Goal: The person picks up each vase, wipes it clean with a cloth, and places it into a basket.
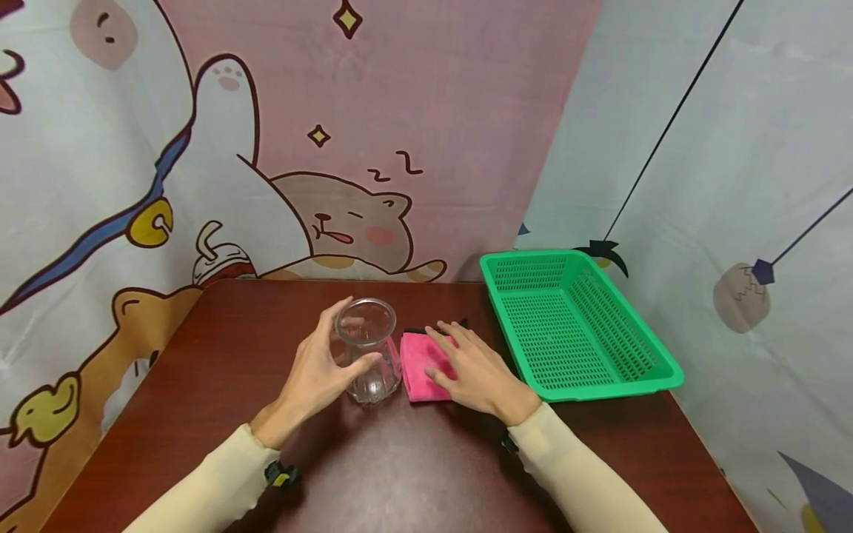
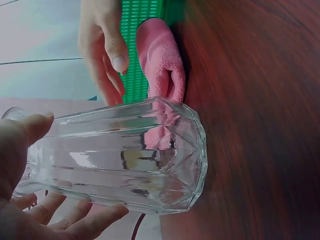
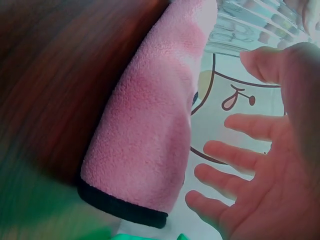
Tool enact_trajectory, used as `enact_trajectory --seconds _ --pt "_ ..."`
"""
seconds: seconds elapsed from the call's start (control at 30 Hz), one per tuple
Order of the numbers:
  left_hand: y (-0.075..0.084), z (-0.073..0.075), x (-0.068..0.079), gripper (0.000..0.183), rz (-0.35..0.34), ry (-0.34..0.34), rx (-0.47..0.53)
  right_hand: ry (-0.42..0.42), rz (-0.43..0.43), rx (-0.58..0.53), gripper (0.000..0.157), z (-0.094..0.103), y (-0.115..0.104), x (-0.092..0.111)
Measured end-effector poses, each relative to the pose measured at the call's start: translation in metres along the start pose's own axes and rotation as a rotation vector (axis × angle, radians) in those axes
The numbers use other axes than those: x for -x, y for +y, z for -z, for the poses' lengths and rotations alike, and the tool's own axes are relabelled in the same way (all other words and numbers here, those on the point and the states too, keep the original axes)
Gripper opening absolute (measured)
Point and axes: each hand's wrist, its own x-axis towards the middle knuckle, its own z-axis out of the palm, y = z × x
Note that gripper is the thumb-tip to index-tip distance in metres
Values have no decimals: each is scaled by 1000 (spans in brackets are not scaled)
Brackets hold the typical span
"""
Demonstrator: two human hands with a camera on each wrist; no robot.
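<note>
A clear glass vase (image 1: 375, 386) with a flared rim and faceted sides stands upright near the middle of the table. My left hand (image 1: 318, 374) holds it near the neck, thumb on the near side and fingers round the far side. Just right of the vase lies a folded pink cloth (image 1: 420, 370) with a dark edging, fuzzy in the right wrist view. Over the cloth hovers my right hand (image 1: 481, 370), its fingers spread and holding nothing. In the right wrist view a gap shows between those fingertips and the cloth (image 3: 142, 125).
A green plastic basket (image 1: 643, 386) with slotted walls sits at the right of the dark red wooden table (image 1: 266, 311), close to my right hand. Behind the table hangs a cartoon-printed backdrop (image 1: 453, 96).
</note>
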Motion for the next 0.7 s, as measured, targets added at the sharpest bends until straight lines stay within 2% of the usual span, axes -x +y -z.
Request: enact_trajectory --seconds 0.17,0.4,0.7 --pt "0 0 0 100 3 -8 10 -27 -20 3 78 -5 0 -4" --pt "-1 0 0 100 -6 -11 15 -65 25 46 73 -11 3 -9" --pt "-1 -1 1 101 7 -23 24 -150 18 28 65 -15 3 -15"
